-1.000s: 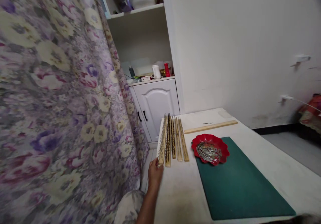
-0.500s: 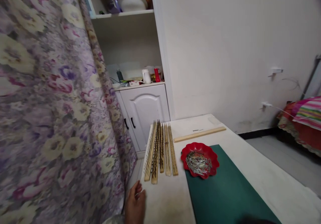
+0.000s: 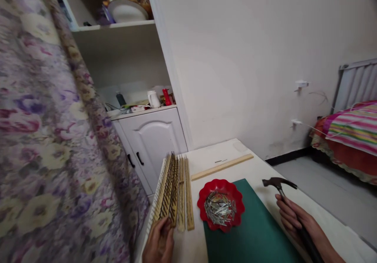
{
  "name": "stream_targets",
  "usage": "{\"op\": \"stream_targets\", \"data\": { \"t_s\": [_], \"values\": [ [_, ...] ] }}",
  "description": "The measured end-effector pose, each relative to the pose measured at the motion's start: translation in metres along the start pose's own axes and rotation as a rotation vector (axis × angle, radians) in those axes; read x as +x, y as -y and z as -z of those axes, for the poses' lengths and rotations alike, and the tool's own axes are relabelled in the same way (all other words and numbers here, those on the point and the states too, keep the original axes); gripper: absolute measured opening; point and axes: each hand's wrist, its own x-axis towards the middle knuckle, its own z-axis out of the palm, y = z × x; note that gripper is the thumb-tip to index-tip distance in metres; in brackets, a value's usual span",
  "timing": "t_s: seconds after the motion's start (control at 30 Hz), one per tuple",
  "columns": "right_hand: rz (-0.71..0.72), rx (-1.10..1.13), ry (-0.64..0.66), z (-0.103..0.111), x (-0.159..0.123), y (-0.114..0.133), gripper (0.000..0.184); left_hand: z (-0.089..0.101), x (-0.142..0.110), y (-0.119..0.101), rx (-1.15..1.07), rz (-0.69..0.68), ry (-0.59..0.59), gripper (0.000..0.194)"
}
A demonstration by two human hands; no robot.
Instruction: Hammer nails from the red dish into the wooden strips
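Note:
In the head view, my right hand (image 3: 300,223) is closed around the dark handle of a claw hammer (image 3: 278,183), raised above the right side of the table. My left hand (image 3: 159,241) is at the near ends of several nail-studded wooden strips (image 3: 169,190). Its fingers are bent with a gap to the thumb; whether the fingertips touch a strip I cannot tell. The strips lie side by side along the table's left edge, nails pointing up. A red scalloped bowl (image 3: 241,208) full of loose nails (image 3: 219,208) sits on a green mat (image 3: 250,231).
A bare wooden strip (image 3: 222,166) lies across the far part of the white table (image 3: 206,157), with a couple of thin loose pieces (image 3: 220,161) behind it. Left stands a floral curtain (image 3: 59,137), beyond it a white cabinet (image 3: 154,137). A bed (image 3: 350,125) is at right.
My right hand has come into view with the claw hammer. My left hand has moved up to the near ends of the nail-studded strips. The camera view has turned to the right.

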Motion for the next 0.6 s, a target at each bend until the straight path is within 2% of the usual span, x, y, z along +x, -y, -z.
{"op": "stream_targets", "data": {
  "t_s": [0.07,0.13,0.23,0.3,0.4,0.5,0.6],
  "values": [
    [-0.021,0.138,0.092,-0.001,0.023,0.000,0.019,-0.033,0.026,-0.029,0.022,-0.077,0.118,0.035],
    [-0.041,0.186,0.119,0.002,0.039,-0.001,0.018,-0.071,0.054,-0.051,0.017,-0.153,0.240,0.032],
    [-0.032,0.217,0.112,0.009,0.054,-0.001,0.016,-0.131,0.095,-0.067,0.131,-0.257,0.399,0.030],
    [-0.016,0.240,0.108,0.013,0.058,0.000,0.016,-0.168,0.119,-0.068,0.353,-0.282,0.492,0.034],
    [0.020,0.266,0.098,0.018,0.060,0.001,0.017,-0.215,0.147,-0.060,0.462,-0.264,0.567,0.036],
    [0.060,0.274,0.090,0.021,0.060,0.003,0.016,-0.250,0.164,-0.052,0.568,-0.242,0.625,0.038],
    [0.077,0.260,0.095,0.020,0.059,0.007,0.015,-0.275,0.172,-0.047,0.671,-0.210,0.669,0.031]
  ]
}}
